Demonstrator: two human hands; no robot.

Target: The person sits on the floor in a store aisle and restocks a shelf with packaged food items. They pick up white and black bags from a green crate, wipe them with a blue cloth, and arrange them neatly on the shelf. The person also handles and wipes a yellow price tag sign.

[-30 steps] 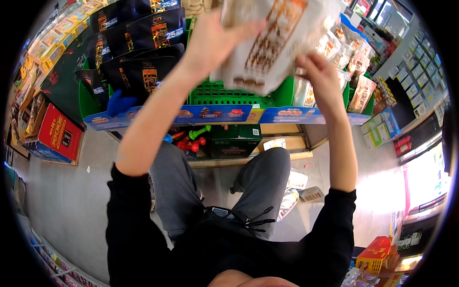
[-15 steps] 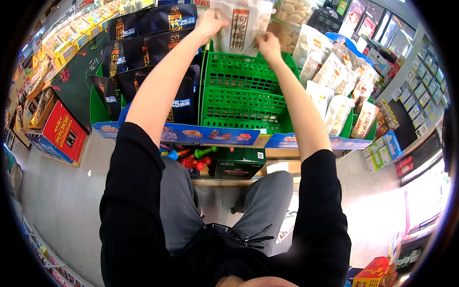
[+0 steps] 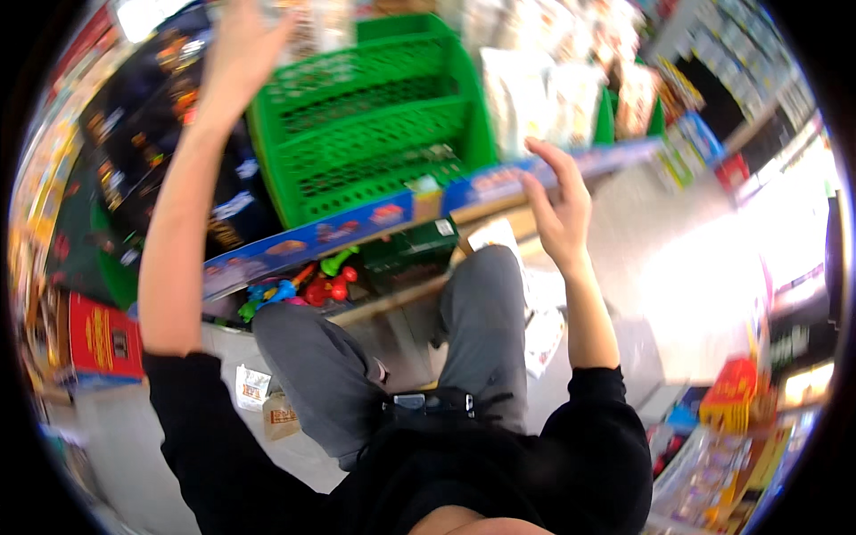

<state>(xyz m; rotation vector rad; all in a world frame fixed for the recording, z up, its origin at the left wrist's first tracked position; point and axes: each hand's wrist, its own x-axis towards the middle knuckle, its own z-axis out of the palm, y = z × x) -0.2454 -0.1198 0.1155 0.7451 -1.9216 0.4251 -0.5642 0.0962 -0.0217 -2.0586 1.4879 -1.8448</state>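
My left hand (image 3: 247,40) is up at the back left, fingers at a white snack bag (image 3: 323,22) and apparently gripping it, blurred by motion. Below them is a green slotted plastic rack (image 3: 379,134) with bare tiers. My right hand (image 3: 557,201) is open, its fingers half curled in front of the rack's right part, near upright white bags (image 3: 519,102). Black bags (image 3: 160,125) crowd the left side of the display. A blue printed strip (image 3: 312,235) runs along the display's front.
Below the display are colourful plastic toys (image 3: 321,285) and a dark green box (image 3: 406,259) beside my knees. Loose packets (image 3: 252,386) lie on the floor. A red carton (image 3: 100,339) stands at left, a wall of hanging goods (image 3: 758,62) at back right.
My left hand has moved left with the white bag. My right hand has let go of it and come down toward me. The view has shifted and blurred.
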